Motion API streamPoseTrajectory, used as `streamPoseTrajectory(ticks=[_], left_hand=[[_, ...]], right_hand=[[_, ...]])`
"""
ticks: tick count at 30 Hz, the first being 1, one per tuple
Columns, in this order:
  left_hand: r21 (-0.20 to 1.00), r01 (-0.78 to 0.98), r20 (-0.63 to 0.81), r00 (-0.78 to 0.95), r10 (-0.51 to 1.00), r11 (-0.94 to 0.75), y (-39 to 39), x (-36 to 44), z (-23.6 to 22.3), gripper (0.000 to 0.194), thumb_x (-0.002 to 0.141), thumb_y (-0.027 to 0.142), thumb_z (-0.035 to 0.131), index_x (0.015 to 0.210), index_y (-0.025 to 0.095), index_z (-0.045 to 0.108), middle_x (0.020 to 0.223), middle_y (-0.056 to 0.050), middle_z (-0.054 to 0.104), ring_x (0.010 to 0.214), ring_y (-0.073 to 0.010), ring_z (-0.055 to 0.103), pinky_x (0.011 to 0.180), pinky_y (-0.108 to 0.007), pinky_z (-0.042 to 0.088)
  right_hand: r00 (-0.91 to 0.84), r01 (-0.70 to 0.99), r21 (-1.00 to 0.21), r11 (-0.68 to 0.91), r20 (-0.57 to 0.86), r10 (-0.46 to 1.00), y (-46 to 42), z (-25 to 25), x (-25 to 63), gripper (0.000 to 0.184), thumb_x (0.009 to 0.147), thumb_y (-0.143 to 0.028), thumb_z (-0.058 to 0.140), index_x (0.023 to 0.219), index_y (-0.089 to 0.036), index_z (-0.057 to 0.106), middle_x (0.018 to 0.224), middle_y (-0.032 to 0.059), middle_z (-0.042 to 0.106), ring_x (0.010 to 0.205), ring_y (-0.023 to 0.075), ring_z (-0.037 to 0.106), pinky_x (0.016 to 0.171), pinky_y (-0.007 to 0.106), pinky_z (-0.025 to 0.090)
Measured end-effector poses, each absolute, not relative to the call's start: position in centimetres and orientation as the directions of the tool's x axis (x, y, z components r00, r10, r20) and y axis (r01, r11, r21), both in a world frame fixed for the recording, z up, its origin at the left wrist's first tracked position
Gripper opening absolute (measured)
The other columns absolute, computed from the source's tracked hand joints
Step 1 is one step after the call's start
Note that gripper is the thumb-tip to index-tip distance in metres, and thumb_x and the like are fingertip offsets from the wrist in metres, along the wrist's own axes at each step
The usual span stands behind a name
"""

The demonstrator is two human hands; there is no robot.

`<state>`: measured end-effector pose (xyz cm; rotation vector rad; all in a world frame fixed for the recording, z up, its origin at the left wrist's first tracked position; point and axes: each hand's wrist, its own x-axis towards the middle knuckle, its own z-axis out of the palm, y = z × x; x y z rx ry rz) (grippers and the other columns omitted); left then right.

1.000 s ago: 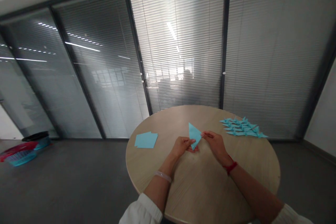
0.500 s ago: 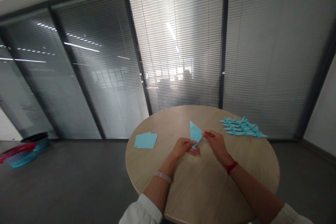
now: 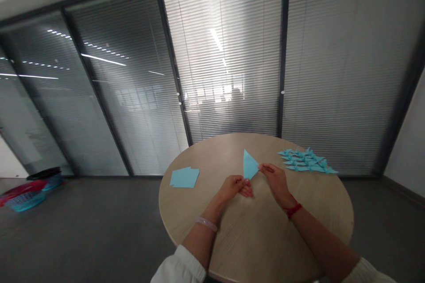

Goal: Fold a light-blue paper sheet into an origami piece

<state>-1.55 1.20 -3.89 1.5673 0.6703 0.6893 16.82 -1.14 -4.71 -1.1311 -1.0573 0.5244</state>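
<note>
A light-blue sheet of paper folded into a triangle (image 3: 250, 166) is held up over the round table, one point upward. My left hand (image 3: 237, 186) pinches its bottom corner between thumb and fingers. At the triangle's right corner, my right hand (image 3: 275, 179) grips the paper with its fingertips. To the left lies a small stack of blue paper squares (image 3: 186, 177), slightly fanned. Several folded blue paper cranes (image 3: 307, 160) sit in rows at the right of the table, beyond my right hand.
The round wooden table (image 3: 265, 239) stands before a glass partition with blinds (image 3: 229, 53). On the floor at far left are a red-and-blue plastic basket (image 3: 26, 196) and a black-rimmed one (image 3: 49, 179) behind it.
The folded paper has shifted slightly right and up, and its bottom corner now sits lower in my left fingers. My right hand has moved a little to the right with it.
</note>
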Motion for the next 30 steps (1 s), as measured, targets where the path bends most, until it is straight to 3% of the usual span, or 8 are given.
streamPoseTrajectory(ticks=[7, 13, 19, 24, 30], left_hand=[[0.968, 0.122, 0.097, 0.632, 0.769, -0.222, 1.1, -1.8, -3.8, 0.047, 0.073, 0.061, 0.056, 0.066, 0.014, 0.058, 0.050, -0.002, 0.061, 0.045, -0.0130, 0.059, 0.050, -0.024, 0.046], [0.940, 0.115, 0.190, 0.603, 0.775, -0.320, 0.9, -1.9, -3.1, 0.043, 0.071, 0.053, 0.063, 0.084, 0.012, 0.065, 0.081, -0.011, 0.070, 0.068, -0.0175, 0.064, 0.058, -0.025, 0.047], [0.966, 0.055, 0.180, 0.555, 0.812, -0.252, 1.0, -2.0, -2.5, 0.042, 0.066, 0.055, 0.066, 0.065, 0.012, 0.066, 0.063, -0.006, 0.067, 0.057, -0.0168, 0.060, 0.059, -0.026, 0.045], [0.973, 0.019, 0.183, 0.537, 0.823, -0.228, 1.3, -2.0, -2.5, 0.042, 0.062, 0.053, 0.070, 0.068, 0.012, 0.068, 0.063, -0.005, 0.067, 0.057, -0.0157, 0.058, 0.058, -0.025, 0.044], [0.970, -0.039, 0.238, 0.346, 0.908, -0.239, 1.8, -2.1, -2.6, 0.044, 0.057, 0.055, 0.074, 0.058, 0.012, 0.064, 0.053, 0.000, 0.058, 0.050, -0.0110, 0.050, 0.054, -0.023, 0.040]], right_hand=[[0.486, 0.124, -0.915, 0.385, 0.394, 0.780, -1.0, -4.9, 17.2, 0.046, 0.061, -0.056, 0.070, 0.082, -0.015, 0.072, 0.082, 0.0094, 0.074, 0.076, 0.0246, 0.066, 0.071, 0.036, 0.051], [0.370, 0.112, -0.914, 0.390, 0.403, 0.837, -1.7, -4.3, 16.3, 0.044, 0.062, -0.056, 0.069, 0.080, -0.015, 0.071, 0.080, 0.0091, 0.074, 0.074, 0.0246, 0.067, 0.068, 0.035, 0.052], [0.257, 0.162, -0.915, 0.371, 0.402, 0.879, -1.6, -4.6, 15.7, 0.039, 0.064, -0.053, 0.069, 0.078, -0.017, 0.071, 0.079, 0.0081, 0.074, 0.074, 0.0247, 0.068, 0.068, 0.034, 0.052], [0.247, 0.147, -0.917, 0.370, 0.396, 0.884, -1.6, -4.7, 15.9, 0.037, 0.065, -0.051, 0.069, 0.079, -0.017, 0.070, 0.078, 0.0074, 0.074, 0.074, 0.0236, 0.067, 0.068, 0.032, 0.051], [0.216, 0.118, -0.924, 0.363, 0.380, 0.899, -1.5, -4.8, 15.7, 0.038, 0.063, -0.052, 0.071, 0.078, -0.017, 0.071, 0.077, 0.0077, 0.074, 0.073, 0.0241, 0.068, 0.066, 0.033, 0.052]])
